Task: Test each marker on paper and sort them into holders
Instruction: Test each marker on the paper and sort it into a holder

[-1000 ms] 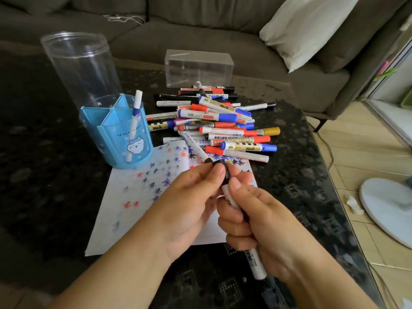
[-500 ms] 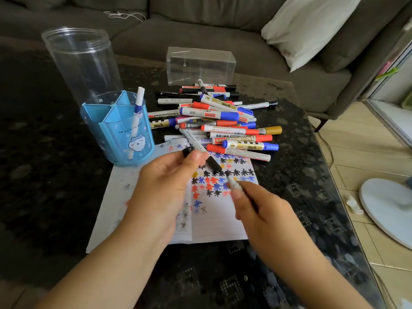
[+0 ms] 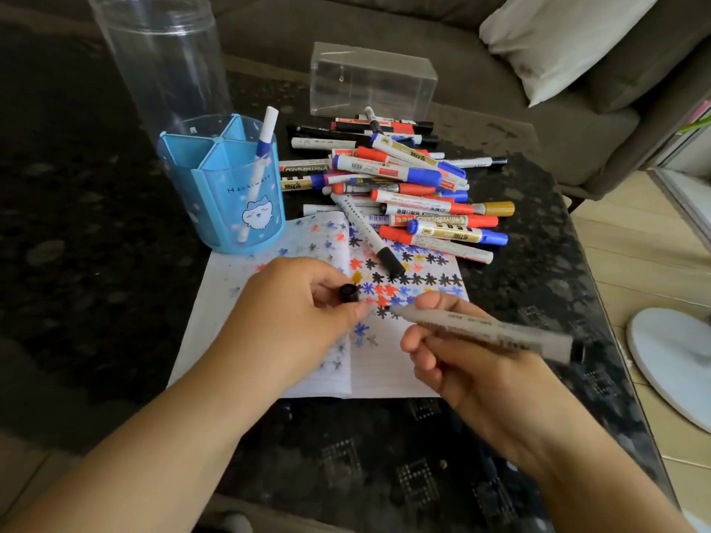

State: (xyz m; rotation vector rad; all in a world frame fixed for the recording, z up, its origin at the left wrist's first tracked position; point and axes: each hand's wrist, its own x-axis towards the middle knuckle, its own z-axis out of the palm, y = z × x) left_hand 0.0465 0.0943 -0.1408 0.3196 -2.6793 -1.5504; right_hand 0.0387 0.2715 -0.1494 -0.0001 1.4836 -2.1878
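At the right hand (image 3: 454, 352): fingers wrapped around an uncapped marker (image 3: 484, 330), tip angled down onto the paper (image 3: 388, 363) among black stars. Just left of that grip: left hand (image 3: 292, 313), pinching the black cap (image 3: 348, 293) between thumb and fingers. Beyond both: untested marker pile (image 3: 404, 186); farther left, blue holder (image 3: 227, 194) with one pen. Risk, as judged: ink smearing under either hand, or the cap slipping free into the pile.

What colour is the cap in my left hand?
Black: the cap shows in the head view, pinched by the left hand.
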